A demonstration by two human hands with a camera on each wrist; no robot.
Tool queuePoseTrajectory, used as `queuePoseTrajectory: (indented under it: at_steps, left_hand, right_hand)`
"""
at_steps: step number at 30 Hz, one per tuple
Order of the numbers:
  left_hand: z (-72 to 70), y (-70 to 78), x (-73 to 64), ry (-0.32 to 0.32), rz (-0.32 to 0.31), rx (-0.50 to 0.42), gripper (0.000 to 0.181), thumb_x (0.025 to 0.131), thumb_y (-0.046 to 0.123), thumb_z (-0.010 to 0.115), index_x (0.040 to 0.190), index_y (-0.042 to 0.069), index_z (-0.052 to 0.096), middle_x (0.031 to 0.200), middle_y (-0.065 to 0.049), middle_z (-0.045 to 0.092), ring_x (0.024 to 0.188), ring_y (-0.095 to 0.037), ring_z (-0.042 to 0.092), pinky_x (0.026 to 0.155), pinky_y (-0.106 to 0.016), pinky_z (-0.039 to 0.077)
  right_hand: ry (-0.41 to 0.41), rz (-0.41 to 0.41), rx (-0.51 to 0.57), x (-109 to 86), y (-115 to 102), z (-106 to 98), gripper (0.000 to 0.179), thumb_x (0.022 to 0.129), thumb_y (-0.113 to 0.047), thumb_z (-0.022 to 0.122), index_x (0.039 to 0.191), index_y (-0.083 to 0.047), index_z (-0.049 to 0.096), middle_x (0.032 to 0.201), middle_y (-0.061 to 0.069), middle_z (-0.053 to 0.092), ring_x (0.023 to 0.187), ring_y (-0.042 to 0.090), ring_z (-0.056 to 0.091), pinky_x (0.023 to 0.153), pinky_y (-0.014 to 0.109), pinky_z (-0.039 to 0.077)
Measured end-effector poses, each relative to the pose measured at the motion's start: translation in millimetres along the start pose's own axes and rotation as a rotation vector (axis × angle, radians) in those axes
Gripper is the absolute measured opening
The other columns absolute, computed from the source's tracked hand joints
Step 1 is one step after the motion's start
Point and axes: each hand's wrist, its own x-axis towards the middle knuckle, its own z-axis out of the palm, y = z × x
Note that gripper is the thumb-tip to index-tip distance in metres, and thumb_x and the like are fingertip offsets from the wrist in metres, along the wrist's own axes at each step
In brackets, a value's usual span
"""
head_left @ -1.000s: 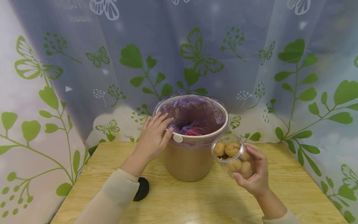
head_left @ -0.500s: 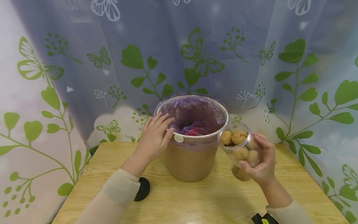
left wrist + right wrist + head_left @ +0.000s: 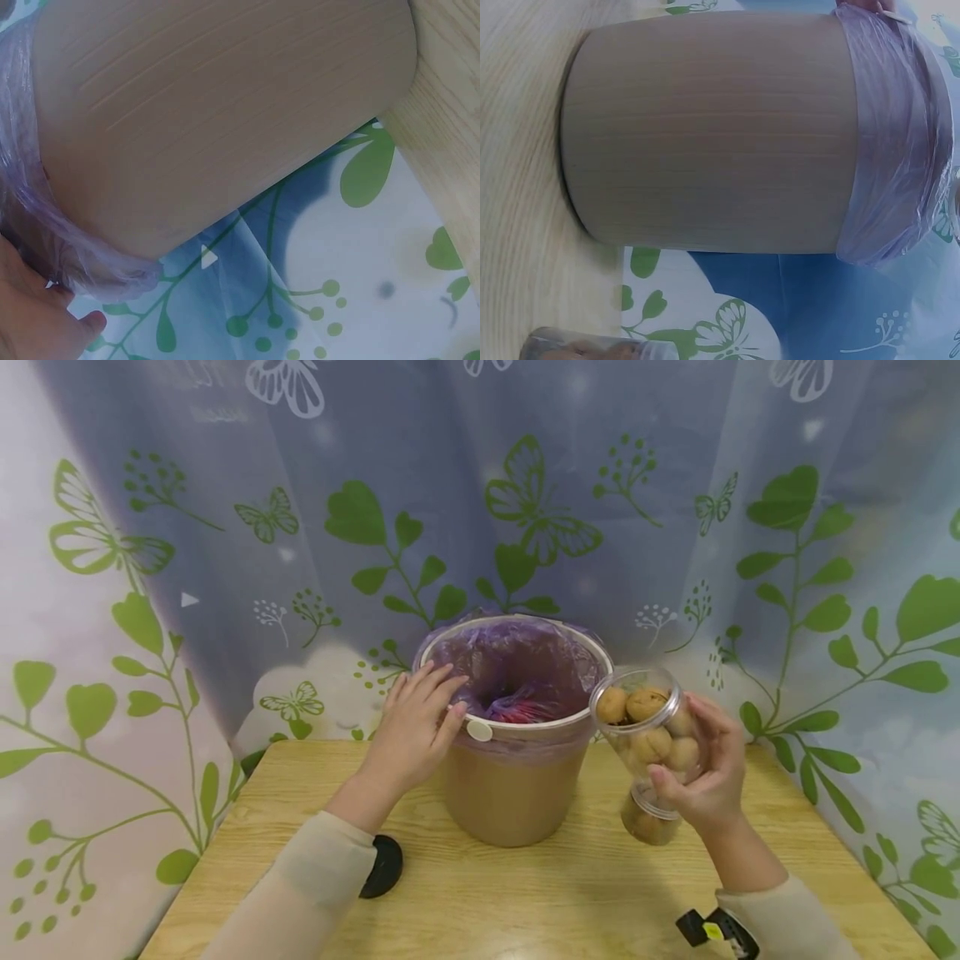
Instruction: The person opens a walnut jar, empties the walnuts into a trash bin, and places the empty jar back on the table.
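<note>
My right hand (image 3: 716,768) grips a clear plastic jar (image 3: 648,718), tilted with its open mouth toward the bin. Several walnuts (image 3: 652,745) fill it. Just left of the jar stands a tan trash bin (image 3: 513,793) with a white rim, lined with a thin purple bag (image 3: 517,639). Something pinkish red shows through the bag inside. Over the bin's left rim lies my left hand (image 3: 416,722), its fingers fairly straight and reaching inward. In the left wrist view, part of that hand (image 3: 37,307) shows beside the bag's edge.
A second clear jar (image 3: 648,822) with brown contents stands on the wooden table (image 3: 510,893), right of the bin. A black round object (image 3: 384,867) is partly covered by my left sleeve. A patterned curtain (image 3: 450,485) hangs close behind the bin.
My right hand has moved the jar of walnuts right and slightly up, away from the bin's front, uncovering the second jar on the table. My left hand stays at the rim.
</note>
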Motion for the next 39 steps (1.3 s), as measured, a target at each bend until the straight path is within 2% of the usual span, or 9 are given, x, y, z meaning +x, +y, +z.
queuePoseTrajectory:
  at_steps: [13, 19, 29, 34, 39]
  left_hand:
    - [-0.3, 1.0, -0.4, 0.008, 0.002, -0.01, 0.063, 0.107, 0.054, 0.021, 0.145, 0.015, 0.053, 0.152, -0.011, 0.046, 0.149, -0.031, 0.026, 0.12, -0.056, 0.01]
    - [-0.2, 0.3, -0.2, 0.015, 0.004, -0.008, 0.063, 0.107, 0.055, 0.021, 0.145, 0.015, 0.053, 0.152, -0.011, 0.046, 0.149, -0.031, 0.026, 0.12, -0.056, 0.011]
    - [-0.1, 1.3, 0.2, 0.0, 0.001, -0.002, 0.066, 0.107, 0.056, 0.017, 0.145, 0.016, 0.053, 0.154, -0.009, 0.045, 0.149, -0.03, 0.026, 0.121, -0.055, 0.009]
    - [0.2, 1.1, -0.4, -0.002, -0.002, -0.008, 0.066, 0.107, 0.056, 0.017, 0.145, 0.016, 0.052, 0.153, -0.01, 0.044, 0.149, -0.031, 0.026, 0.121, -0.055, 0.009]
    - [-0.5, 1.1, -0.5, -0.001, -0.002, -0.009, 0.067, 0.107, 0.057, 0.017, 0.145, 0.015, 0.052, 0.153, -0.01, 0.045, 0.149, -0.031, 0.026, 0.121, -0.055, 0.009]
  right_hand:
    - [0.011, 0.039, 0.001, 11.2, 14, -10, 0.078, 0.071, -0.011, 0.09, 0.124, 0.023, 0.044, 0.126, 0.021, 0.058, 0.115, 0.025, 0.058, 0.099, 0.025, 0.048]
    - [0.01, 0.095, 0.049, 18.5, 19, -13, 0.075, 0.071, -0.003, 0.086, 0.128, 0.021, 0.043, 0.126, 0.021, 0.057, 0.112, 0.026, 0.059, 0.094, 0.025, 0.051]
    - [0.037, 0.187, 0.028, 26.3, 28, -13, 0.073, 0.068, 0.006, 0.08, 0.13, 0.018, 0.043, 0.124, 0.019, 0.057, 0.111, 0.026, 0.06, 0.088, 0.024, 0.055]
    - [0.027, 0.23, 0.024, 28.4, 31, -13, 0.072, 0.068, 0.01, 0.074, 0.133, 0.015, 0.044, 0.126, 0.018, 0.055, 0.112, 0.025, 0.059, 0.089, 0.025, 0.054]
    - [0.013, 0.252, 0.053, 31.2, 32, -10, 0.071, 0.069, 0.01, 0.075, 0.134, 0.013, 0.046, 0.128, 0.018, 0.054, 0.113, 0.025, 0.058, 0.091, 0.025, 0.053]
